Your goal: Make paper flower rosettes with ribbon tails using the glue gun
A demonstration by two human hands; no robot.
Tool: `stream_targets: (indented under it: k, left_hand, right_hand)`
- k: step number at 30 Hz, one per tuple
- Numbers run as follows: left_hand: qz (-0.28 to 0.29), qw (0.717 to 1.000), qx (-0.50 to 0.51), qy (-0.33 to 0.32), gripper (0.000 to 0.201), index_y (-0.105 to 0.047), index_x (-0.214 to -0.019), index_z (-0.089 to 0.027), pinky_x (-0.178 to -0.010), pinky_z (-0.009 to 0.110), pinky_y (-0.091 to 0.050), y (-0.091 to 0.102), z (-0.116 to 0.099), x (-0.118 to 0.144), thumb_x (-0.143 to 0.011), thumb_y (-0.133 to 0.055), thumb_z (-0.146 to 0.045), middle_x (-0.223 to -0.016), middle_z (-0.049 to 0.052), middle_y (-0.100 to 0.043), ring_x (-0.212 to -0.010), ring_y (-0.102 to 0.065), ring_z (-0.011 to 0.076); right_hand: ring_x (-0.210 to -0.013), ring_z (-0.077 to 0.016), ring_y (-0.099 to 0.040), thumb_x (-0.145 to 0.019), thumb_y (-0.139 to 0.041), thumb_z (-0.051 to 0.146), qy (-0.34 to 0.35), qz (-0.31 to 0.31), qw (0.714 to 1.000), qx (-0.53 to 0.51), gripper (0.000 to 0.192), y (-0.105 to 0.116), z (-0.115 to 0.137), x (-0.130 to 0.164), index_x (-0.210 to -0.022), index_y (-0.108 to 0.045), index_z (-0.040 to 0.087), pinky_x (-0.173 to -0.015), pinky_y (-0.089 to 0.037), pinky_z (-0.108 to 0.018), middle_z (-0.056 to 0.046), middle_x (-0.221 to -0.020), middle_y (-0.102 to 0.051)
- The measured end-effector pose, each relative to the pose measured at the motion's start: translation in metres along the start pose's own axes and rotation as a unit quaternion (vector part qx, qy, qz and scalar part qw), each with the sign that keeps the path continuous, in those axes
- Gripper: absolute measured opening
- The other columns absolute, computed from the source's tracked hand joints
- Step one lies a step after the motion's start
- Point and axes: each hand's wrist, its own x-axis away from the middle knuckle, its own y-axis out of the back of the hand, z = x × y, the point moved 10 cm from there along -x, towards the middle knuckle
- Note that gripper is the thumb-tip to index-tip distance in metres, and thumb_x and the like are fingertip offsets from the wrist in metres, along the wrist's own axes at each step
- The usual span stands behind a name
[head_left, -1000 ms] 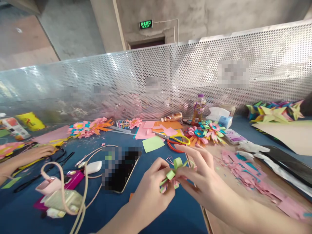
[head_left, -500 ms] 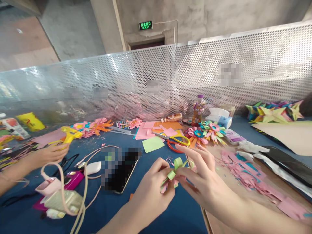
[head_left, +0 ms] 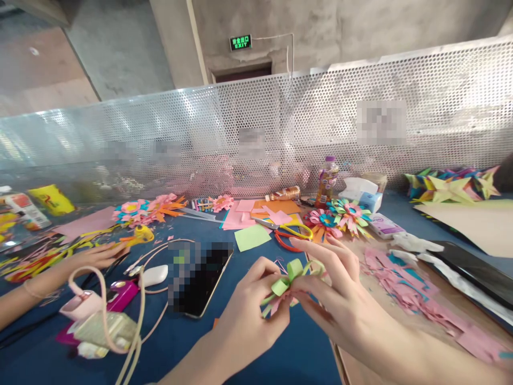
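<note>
Between my two hands is a small paper flower (head_left: pixel 294 270) with looped green strips above and pink paper below. My left hand (head_left: pixel 258 299) is closed around its base, fingers curled. At its right side my right hand (head_left: pixel 332 283) pinches a green strip between thumb and fingers. Part of the flower is hidden behind my fingers. Just beyond my hands lie scissors (head_left: pixel 294 235) with yellow and red handles. A light green paper sheet (head_left: pixel 252 237) rests beside them on the blue table (head_left: pixel 304 342).
To my left lie a phone (head_left: pixel 204 280), a white cable (head_left: pixel 140 305) and chargers. Another person's hand (head_left: pixel 96 256) is near a yellow glue gun (head_left: pixel 142 234). Finished paper flowers (head_left: pixel 348 214), a drink bottle (head_left: pixel 327 182) and pink paper scraps (head_left: pixel 404 283) lie behind and right.
The other person's hand has lowered the yellow glue gun towards the table. My hands stay nearly in place on the flower, shifting slightly, and its green strips have tilted a little right.
</note>
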Motion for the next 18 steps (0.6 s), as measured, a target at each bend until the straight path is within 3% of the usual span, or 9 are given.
stream_targets:
  k: [3, 6, 9, 12, 14, 18]
  left_hand:
    - [0.016, 0.998, 0.057, 0.015, 0.006, -0.056, -0.079, -0.019, -0.074, 0.022, -0.049, 0.002, -0.002, -0.001, -0.082, -0.052, -0.015, -0.092, 0.002, -0.046, -0.082, -0.053, 0.0116]
    - [0.015, 0.987, 0.15, 0.049, 0.013, -0.062, -0.094, -0.022, -0.081, 0.027, -0.049, 0.009, 0.007, -0.004, -0.083, -0.055, -0.025, -0.096, 0.003, -0.046, -0.089, -0.054, 0.0138]
    - [-0.041, 0.964, 0.24, 0.104, 0.025, -0.065, -0.103, -0.024, -0.083, 0.031, -0.049, 0.028, 0.031, -0.008, -0.086, -0.052, -0.036, -0.103, 0.005, -0.051, -0.1, -0.055, 0.0186]
    - [-0.101, 0.935, 0.291, 0.173, 0.028, -0.067, -0.1, -0.019, -0.084, 0.032, -0.048, 0.044, 0.061, -0.007, -0.087, -0.051, -0.037, -0.11, 0.008, -0.058, -0.106, -0.055, 0.022]
    - [-0.092, 0.927, 0.297, 0.21, 0.03, -0.067, -0.101, -0.016, -0.079, 0.03, -0.048, 0.044, 0.074, -0.007, -0.086, -0.052, -0.036, -0.111, 0.01, -0.062, -0.104, -0.056, 0.0224]
    - [-0.004, 0.943, 0.196, 0.268, 0.031, -0.069, -0.097, -0.016, -0.066, 0.024, -0.045, 0.03, 0.089, -0.005, -0.085, -0.049, -0.036, -0.108, 0.009, -0.066, -0.1, -0.059, 0.0217]
  right_hand:
    - [-0.108, -0.0259, -0.048, -0.085, -0.055, 0.014, 0.016, -0.002, 1.0, -0.01, 0.009, 0.006, 0.003, -0.004, -0.082, -0.062, 0.018, -0.095, -0.038, -0.052, -0.012, -0.12, -0.054]
    - [-0.105, -0.0227, -0.052, -0.086, -0.053, 0.011, 0.017, 0.007, 0.999, -0.044, 0.011, 0.01, 0.0, -0.009, -0.082, -0.061, 0.018, -0.09, -0.045, -0.043, -0.012, -0.117, -0.054]
    - [-0.109, -0.0212, -0.053, -0.087, -0.05, 0.014, -0.043, 0.034, 0.994, -0.096, 0.013, 0.013, -0.021, -0.014, -0.082, -0.06, 0.02, -0.083, -0.05, -0.035, -0.01, -0.122, -0.05]
    - [-0.099, -0.0174, -0.059, -0.086, -0.053, 0.022, -0.139, 0.073, 0.973, -0.166, 0.009, 0.014, -0.055, -0.016, -0.081, -0.061, 0.023, -0.072, -0.054, -0.027, -0.006, -0.123, -0.05]
    - [-0.09, -0.0147, -0.061, -0.085, -0.055, 0.027, -0.184, 0.153, 0.941, -0.238, 0.01, -0.002, -0.071, -0.013, -0.079, -0.062, 0.023, -0.065, -0.054, -0.023, -0.004, -0.118, -0.054]
    - [-0.082, -0.0149, -0.061, -0.083, -0.057, 0.04, -0.243, 0.381, 0.816, -0.36, 0.021, -0.064, -0.074, 0.022, -0.08, -0.062, 0.019, -0.06, -0.051, -0.022, -0.005, -0.098, -0.06]
